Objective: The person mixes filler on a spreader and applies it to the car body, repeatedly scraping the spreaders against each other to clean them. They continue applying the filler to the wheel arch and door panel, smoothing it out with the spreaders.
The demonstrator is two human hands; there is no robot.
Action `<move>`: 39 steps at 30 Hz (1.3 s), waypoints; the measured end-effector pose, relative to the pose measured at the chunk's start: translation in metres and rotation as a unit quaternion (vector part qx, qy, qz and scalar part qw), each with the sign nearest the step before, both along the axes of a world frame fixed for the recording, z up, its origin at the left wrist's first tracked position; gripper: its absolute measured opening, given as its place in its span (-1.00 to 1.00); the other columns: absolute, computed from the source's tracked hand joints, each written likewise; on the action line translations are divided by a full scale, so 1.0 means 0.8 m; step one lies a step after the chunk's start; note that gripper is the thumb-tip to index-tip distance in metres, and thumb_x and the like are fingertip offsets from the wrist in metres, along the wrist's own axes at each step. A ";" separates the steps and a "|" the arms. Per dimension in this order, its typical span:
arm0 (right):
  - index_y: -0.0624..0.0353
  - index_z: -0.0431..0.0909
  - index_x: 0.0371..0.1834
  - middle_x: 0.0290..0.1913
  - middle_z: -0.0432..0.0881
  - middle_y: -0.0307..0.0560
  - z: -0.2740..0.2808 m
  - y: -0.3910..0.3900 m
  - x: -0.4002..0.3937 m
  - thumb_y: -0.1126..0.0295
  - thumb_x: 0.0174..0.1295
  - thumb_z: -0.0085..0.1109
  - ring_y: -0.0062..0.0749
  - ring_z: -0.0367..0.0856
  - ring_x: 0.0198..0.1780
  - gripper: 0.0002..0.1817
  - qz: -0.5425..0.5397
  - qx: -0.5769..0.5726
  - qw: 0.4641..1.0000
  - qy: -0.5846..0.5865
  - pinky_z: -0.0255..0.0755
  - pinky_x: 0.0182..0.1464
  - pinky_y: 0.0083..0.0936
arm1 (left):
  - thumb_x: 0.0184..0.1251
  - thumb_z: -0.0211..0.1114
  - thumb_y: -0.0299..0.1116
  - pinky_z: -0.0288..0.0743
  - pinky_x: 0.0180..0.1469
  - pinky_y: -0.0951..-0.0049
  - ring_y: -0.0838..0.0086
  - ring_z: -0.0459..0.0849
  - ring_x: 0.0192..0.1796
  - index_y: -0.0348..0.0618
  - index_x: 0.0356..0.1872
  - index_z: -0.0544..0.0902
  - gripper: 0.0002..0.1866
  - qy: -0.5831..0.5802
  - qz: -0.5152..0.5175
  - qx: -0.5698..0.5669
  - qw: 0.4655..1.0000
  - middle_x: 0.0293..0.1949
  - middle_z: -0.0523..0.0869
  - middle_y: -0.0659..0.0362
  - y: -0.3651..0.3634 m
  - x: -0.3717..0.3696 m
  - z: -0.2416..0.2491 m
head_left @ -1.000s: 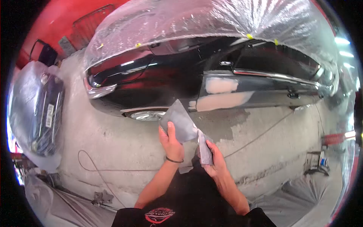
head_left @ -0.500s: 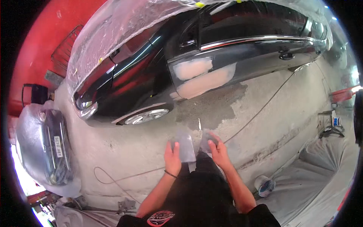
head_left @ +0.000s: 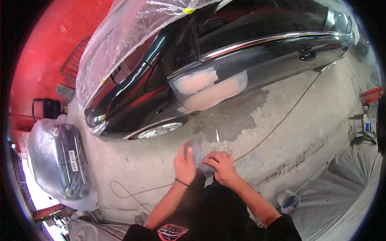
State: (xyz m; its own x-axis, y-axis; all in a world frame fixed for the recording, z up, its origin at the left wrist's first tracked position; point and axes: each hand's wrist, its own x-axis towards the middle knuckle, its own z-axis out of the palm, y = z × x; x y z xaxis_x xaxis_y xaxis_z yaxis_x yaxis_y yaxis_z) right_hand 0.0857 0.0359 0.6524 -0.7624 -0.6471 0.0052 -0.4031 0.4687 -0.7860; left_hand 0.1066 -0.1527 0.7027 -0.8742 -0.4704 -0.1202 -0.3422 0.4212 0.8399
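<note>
A thin grey sheet, which looks like sandpaper (head_left: pixel 196 151), is between my hands in front of my body. My left hand (head_left: pixel 185 166) grips it from the left with the thumb up, slightly blurred. With fingers bent over, my right hand (head_left: pixel 222 166) pinches the sheet's lower right part. Beyond them stands a black car (head_left: pixel 265 60) with two pale pinkish filler patches (head_left: pixel 217 92) on its front door. A dark wet-looking stain (head_left: pixel 237 116) spreads over the floor below that door.
Clear plastic film (head_left: pixel 120 36) drapes the car. Another plastic-wrapped car part or vehicle (head_left: pixel 68 160) is at the left. A hose (head_left: pixel 277 126) crosses the concrete floor. At right are a bucket (head_left: pixel 288 201), a grey cover sheet (head_left: pixel 333 188) and a small stand (head_left: pixel 362 134).
My hands have come together: the right hand moved left and down, turning over onto the grey sheet. The sheet, flat and upright before, now looks bent. The view shifted slightly.
</note>
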 end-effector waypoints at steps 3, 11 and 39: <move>-0.13 0.64 0.35 0.31 0.66 -0.14 -0.027 0.004 -0.005 0.68 0.12 0.19 0.03 0.56 0.36 -0.32 0.006 -0.068 0.992 -0.106 0.39 0.41 0.12 | 0.79 0.10 -0.09 0.56 0.19 0.29 0.28 0.72 0.02 -0.41 0.31 0.58 -0.50 0.085 0.115 0.008 0.990 0.04 0.80 -0.04 -0.049 -0.042 0.002; 0.12 0.42 0.54 0.43 0.61 0.05 -0.033 0.024 -0.062 0.39 0.53 0.19 0.08 0.59 0.45 -0.47 -0.258 -0.555 0.529 -0.587 0.55 0.36 0.32 | 0.75 0.18 -0.09 0.51 0.34 0.35 0.41 0.69 0.22 -0.27 0.30 0.64 -0.56 0.371 0.210 0.279 0.861 0.22 0.74 0.16 -0.250 -0.174 -0.025; 0.02 0.59 0.47 0.33 0.65 0.06 -0.173 -0.074 -0.360 0.35 0.60 -0.02 0.16 0.61 0.30 -0.55 -0.252 -0.050 0.814 0.521 0.47 0.39 0.00 | 0.71 0.14 -0.18 0.38 0.46 0.34 0.30 0.67 0.30 -0.43 0.30 0.70 -0.51 0.644 0.064 -0.058 0.760 0.23 0.77 0.00 -0.398 -0.308 -0.158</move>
State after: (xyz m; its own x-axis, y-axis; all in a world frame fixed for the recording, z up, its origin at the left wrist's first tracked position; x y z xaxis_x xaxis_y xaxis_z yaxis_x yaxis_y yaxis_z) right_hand -0.2027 -0.0231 0.5137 -0.4785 -0.2101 0.8526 -0.6519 0.7355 -0.1846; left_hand -0.1395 -0.4710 0.5766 -0.1784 -0.5037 0.8452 0.6885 0.5498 0.4730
